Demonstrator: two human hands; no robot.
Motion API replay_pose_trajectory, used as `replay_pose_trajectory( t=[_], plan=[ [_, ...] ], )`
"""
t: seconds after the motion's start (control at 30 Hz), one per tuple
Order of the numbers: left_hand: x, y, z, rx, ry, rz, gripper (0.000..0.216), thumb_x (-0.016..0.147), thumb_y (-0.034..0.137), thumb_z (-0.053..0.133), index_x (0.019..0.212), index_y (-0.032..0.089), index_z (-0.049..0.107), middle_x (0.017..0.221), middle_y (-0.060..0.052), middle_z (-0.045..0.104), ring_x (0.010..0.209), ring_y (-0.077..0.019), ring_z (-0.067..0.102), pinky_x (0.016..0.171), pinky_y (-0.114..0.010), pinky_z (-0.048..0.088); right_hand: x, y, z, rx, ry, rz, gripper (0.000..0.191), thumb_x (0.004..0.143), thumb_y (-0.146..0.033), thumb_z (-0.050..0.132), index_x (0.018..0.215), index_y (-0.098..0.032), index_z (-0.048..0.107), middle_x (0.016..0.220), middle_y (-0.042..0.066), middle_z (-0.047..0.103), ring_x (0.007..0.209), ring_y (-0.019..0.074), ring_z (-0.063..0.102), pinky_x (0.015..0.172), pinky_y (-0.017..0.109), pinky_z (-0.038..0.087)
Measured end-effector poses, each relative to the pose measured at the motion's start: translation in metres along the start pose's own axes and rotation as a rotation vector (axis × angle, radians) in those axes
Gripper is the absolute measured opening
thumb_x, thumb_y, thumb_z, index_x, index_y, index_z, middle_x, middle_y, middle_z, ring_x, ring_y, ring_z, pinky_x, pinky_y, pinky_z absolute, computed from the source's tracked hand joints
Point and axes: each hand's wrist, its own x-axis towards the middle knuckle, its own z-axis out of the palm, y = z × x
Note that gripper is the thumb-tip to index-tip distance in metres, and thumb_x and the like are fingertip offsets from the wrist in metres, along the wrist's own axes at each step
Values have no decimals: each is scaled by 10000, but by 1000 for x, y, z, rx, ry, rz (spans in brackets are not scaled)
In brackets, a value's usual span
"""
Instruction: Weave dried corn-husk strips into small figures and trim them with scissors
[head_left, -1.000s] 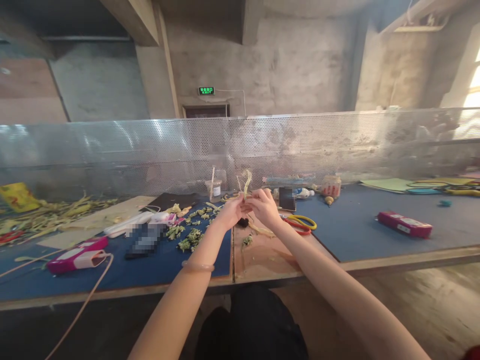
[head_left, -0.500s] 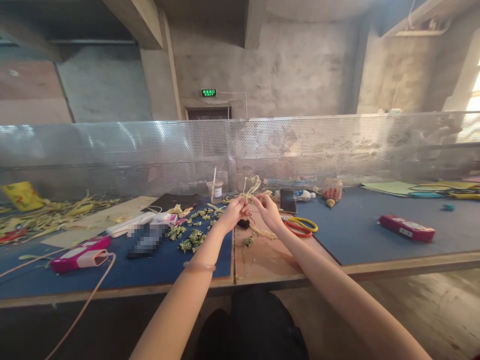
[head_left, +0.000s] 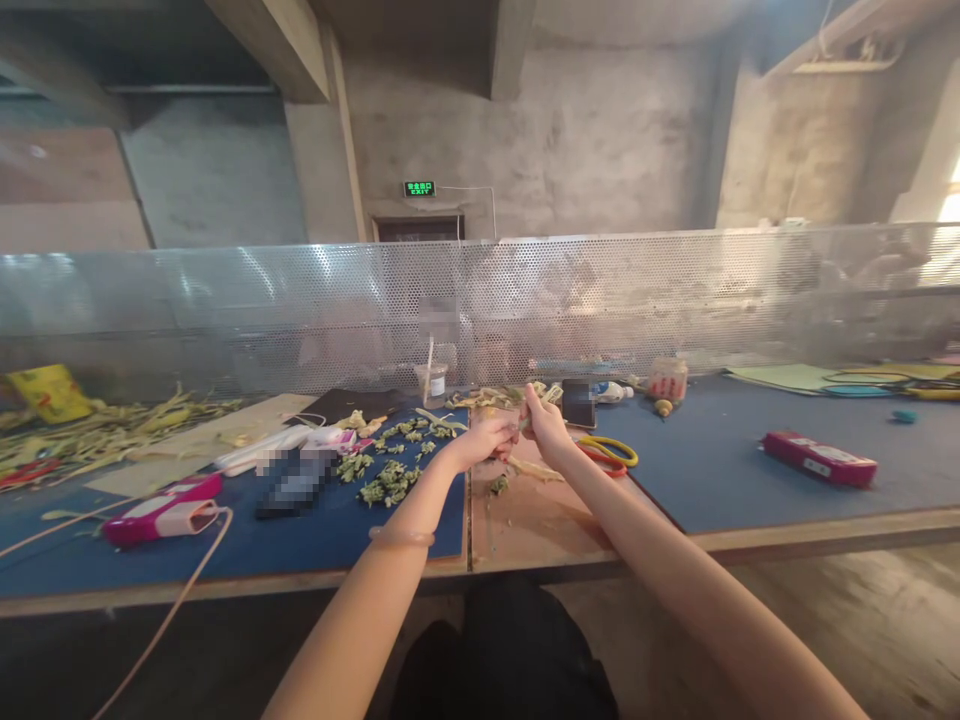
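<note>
Scissors [head_left: 616,461] are obstructing low passage beside right hand [head_left: 546,425]; green clusters [head_left: 390,482] are crowding left; perforated screen [head_left: 645,300] is closing far side. Right-side mat [head_left: 705,440] is leaving room before magenta box [head_left: 820,460].

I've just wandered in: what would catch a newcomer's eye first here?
Probably the left hand and right hand, close together over the pinkish board mid-picture. Next, the green plant clumps on the blue mat to the left. Then the lit green exit sign, high beyond the perforated metal screen.
</note>
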Motion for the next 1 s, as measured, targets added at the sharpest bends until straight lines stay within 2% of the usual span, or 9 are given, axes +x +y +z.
replay_pose_trajectory(
  t=[0.17, 0.3, 0.4, 0.47, 0.57, 0.63, 0.73, 0.83, 1.0],
  plan=[
    [-2, -2, -3, 52, -31, -70, 312, 745, 444, 540, 732, 133, 548, 494, 64, 359, 468, -72, 363, 563, -263, 381, 2, -3, -3, 0, 96, -39, 481, 693, -596, 508, 500, -203, 306, 402, -90, 233, 338, 37, 192, 325, 178, 152],
    [-2, -1, -4, 41, 30, -83, 364, 717, 428, 584, 963, 160, 582, 686, -21, 575, 660, -147, 555, 691, -318, 430, 0, -2, 0, -155, 59, -75, 484, 724, -591, 453, 476, -208, 290, 393, -76, 246, 343, 52, 217, 342, 199, 175],
    [3, 3, -3, -26, 231, 40, 558, 694, 385, 626, 1192, 189, 467, 1006, -110, 611, 976, -214, 550, 828, -328, 399, -3, -2, 4, -308, 51, -171, 500, 756, -601, 383, 460, -207, 293, 394, -60, 258, 370, 69, 243, 377, 219, 209],
    [6, 4, -1, -38, 269, 79, 731, 681, 343, 649, 1309, 172, 317, 1053, -134, 606, 1063, -226, 508, 880, -345, 372, -5, -3, 6, -397, 47, -253, 512, 767, -605, 351, 453, -204, 295, 406, -50, 270, 396, 78, 264, 405, 226, 229],
    [10, 6, 3, -39, 234, 87, 960, 618, 239, 710, 1373, 157, 122, 996, -124, 631, 1006, -223, 537, 868, -374, 384, -9, -6, 9, -486, 21, -325, 533, 767, -618, 332, 439, -199, 305, 417, -39, 294, 422, 85, 296, 432, 227, 255],
    [10, 8, 6, -82, 185, 105, 1006, 590, 185, 723, 1371, 173, 89, 958, -100, 635, 876, -199, 582, 809, -372, 419, -11, -9, 10, -500, -20, -329, 536, 761, -626, 342, 441, -196, 322, 419, -35, 313, 423, 87, 318, 435, 224, 273],
    [9, 9, 7, -97, 110, 123, 874, 581, 163, 716, 1313, 177, 239, 855, -54, 626, 705, -155, 585, 660, -306, 446, -12, -9, 9, -451, -114, -270, 516, 752, -630, 363, 470, -199, 346, 413, -40, 319, 393, 86, 334, 402, 220, 281],
    [9, 8, 6, -21, 95, 115, 563, 609, 175, 685, 1120, 151, 447, 693, 1, 571, 601, -118, 542, 533, -228, 386, -11, -6, 8, -389, -174, -203, 503, 748, -636, 369, 500, -198, 375, 423, -42, 341, 362, 82, 346, 361, 216, 278],
    [8, 6, 6, 70, 84, 40, 187, 694, 192, 587, 858, 136, 515, 580, 25, 501, 463, -62, 388, 449, -203, 274, -7, -4, 6, -384, -196, -178, 481, 731, -639, 405, 576, -188, 467, 446, -43, 413, 336, 74, 357, 332, 205, 264]
  ],
)
